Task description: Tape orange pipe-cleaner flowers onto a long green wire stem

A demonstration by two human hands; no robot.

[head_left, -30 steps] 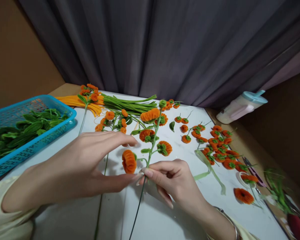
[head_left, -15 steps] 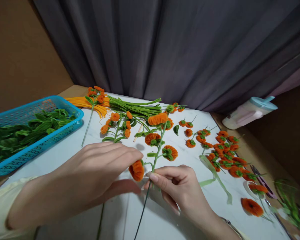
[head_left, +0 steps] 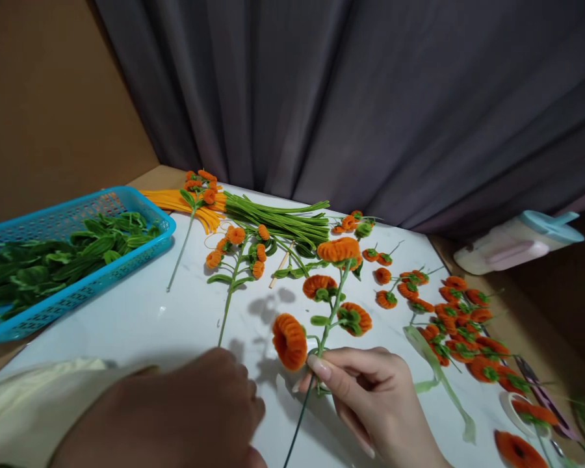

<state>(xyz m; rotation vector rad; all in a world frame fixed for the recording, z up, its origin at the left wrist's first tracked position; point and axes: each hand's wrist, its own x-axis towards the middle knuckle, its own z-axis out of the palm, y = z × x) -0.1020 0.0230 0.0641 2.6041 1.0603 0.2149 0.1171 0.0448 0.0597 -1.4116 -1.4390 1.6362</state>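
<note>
My right hand (head_left: 370, 396) pinches the stem of a branch made of fuzzy green pipe cleaner (head_left: 330, 312), which it holds upright but tilted. Several ribbed orange chenille pieces with green caps, shaped like small pumpkins (head_left: 289, 342), hang from this branch, along with one small green leaf (head_left: 320, 320). A dark thin wire (head_left: 298, 426) runs down below the pinch. At the lower left, my left hand (head_left: 185, 409) is apart from the branch, back turned toward me. It is smeared and its fingertips are hidden, so whether it holds anything cannot be told.
A blue basket (head_left: 163, 235) of green leaves stands on the left. Orange (head_left: 168, 203) and green pipe cleaners (head_left: 283, 218) lie at the back, near a finished-looking branch (head_left: 231, 283). Loose orange pieces (head_left: 461, 325), a green ribbon (head_left: 441, 377), pink-handled scissors (head_left: 548, 403) and a tumbler (head_left: 517, 244) are on the right.
My left hand has left the lowest orange piece and moved down toward me. My right hand still pinches the branch. The whole view has shifted slightly.
</note>
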